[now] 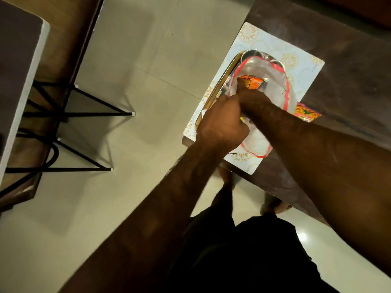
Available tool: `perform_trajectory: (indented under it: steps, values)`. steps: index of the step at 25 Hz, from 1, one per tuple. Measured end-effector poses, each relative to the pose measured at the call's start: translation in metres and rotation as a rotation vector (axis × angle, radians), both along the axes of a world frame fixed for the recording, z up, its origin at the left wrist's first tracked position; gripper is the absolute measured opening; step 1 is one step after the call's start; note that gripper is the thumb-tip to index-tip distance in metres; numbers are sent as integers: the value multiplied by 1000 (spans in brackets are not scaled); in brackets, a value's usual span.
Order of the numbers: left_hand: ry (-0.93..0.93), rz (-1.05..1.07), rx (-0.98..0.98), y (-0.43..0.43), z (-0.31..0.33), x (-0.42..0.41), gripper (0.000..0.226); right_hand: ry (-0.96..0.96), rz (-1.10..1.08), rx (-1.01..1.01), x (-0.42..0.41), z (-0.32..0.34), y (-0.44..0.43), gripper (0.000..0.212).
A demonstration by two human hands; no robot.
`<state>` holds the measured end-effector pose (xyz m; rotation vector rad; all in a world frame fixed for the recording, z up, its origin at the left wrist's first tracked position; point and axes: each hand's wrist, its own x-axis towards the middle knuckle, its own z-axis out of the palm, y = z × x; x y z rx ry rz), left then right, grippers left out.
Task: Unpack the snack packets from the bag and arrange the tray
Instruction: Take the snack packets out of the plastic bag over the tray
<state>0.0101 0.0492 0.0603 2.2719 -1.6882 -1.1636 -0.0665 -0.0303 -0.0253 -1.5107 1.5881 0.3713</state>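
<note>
On the dark brown counter (pixel 349 66), over a pale patterned placemat (pixel 300 58), a thin translucent plastic bag with red-edged rim (pixel 273 81) lay slumped across a wood-rimmed tray (pixel 220 85) holding steel bowls (pixel 252 53). The left hand (pixel 221 121) was closed on the bag's near edge, pinning it open. The right hand (pixel 250 98) reached inside, apparently gripping an orange snack packet (pixel 250 81) (its fingers were hidden, so the hold is a judgement). A second pink-and-orange packet (pixel 306 114) lay on the counter, just right of the bag. The risk: the flimsy film could snag the packet and drag against the bowls, tipping them, or tear under the left hand's pull.
</note>
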Motion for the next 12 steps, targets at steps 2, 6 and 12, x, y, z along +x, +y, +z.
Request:
perform_trajectory:
  steps: [2, 6, 12]
  values:
    - [16, 4, 2, 2, -3, 2, 46, 35, -20, -19, 1, -11, 4, 69]
    - [33, 9, -11, 6, -7, 4, 49, 1, -129, -49, 0, -25, 7, 57]
    - [-22, -41, 16, 8, -2, -7, 54, -59, -319, -131, -11, -26, 6, 49]
